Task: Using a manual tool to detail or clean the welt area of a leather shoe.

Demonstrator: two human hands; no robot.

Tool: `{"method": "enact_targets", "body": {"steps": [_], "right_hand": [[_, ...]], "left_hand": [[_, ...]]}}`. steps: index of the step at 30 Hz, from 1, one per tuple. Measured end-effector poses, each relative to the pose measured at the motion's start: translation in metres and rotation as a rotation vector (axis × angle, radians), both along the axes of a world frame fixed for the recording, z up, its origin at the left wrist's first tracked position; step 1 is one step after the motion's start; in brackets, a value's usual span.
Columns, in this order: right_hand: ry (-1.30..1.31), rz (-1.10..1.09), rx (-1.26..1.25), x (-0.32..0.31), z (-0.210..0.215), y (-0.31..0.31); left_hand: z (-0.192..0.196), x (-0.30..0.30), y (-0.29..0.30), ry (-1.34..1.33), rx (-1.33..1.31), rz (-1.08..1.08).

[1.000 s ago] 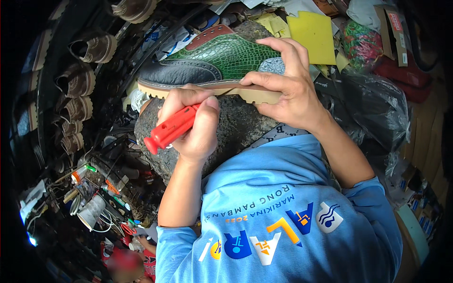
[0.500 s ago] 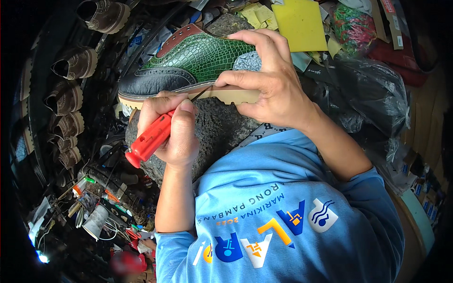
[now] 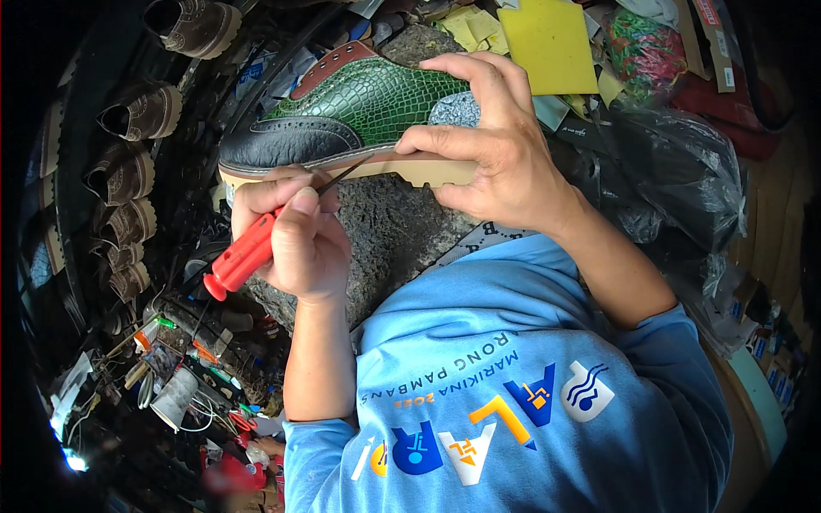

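A shoe [image 3: 368,103] with green crocodile-pattern leather, a black toe cap, a brown eyelet panel and a tan sole lies on its side on a dark, rough stone block [image 3: 389,227]. My left hand [image 3: 295,231] is closed round the red handle of an awl [image 3: 244,256]. Its thin dark blade points right and up, the tip at the seam between upper and sole; whether it touches is hard to tell. My right hand [image 3: 505,145] grips the shoe near the heel, thumb under the sole, one finger along the seam and others over the upper.
Several brown shoes [image 3: 141,111] stand in a row at the left. Yellow sheets [image 3: 547,47] lie at the back, with a bag of coloured strands [image 3: 646,51] beside them. Dark clear plastic [image 3: 667,171] lies at the right. Tools and a white cup [image 3: 175,398] clutter the lower left.
My left hand has drawn the awl back to the left, and more of its blade shows. The right hand keeps its hold on the shoe. The whole view has shifted slightly.
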State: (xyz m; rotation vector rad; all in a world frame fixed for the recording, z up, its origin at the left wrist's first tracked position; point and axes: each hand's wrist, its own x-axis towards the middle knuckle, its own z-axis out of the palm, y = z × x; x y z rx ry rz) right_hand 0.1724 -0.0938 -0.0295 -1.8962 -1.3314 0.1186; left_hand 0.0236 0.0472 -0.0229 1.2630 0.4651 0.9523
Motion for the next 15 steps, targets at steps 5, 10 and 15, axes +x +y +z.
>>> {"method": "enact_targets", "body": {"steps": [5,10,15], "right_hand": [[-0.030,0.007,-0.005,0.002,0.000,0.001],[-0.064,0.045,-0.046,0.004,0.006,0.002],[-0.071,0.069,-0.090,0.002,0.010,0.004]], "left_hand": [[-0.001,0.002,0.001,-0.052,-0.105,0.024],[-0.001,0.001,0.001,-0.025,-0.082,0.050],[-0.001,0.001,-0.001,-0.106,-0.165,0.040]]}}
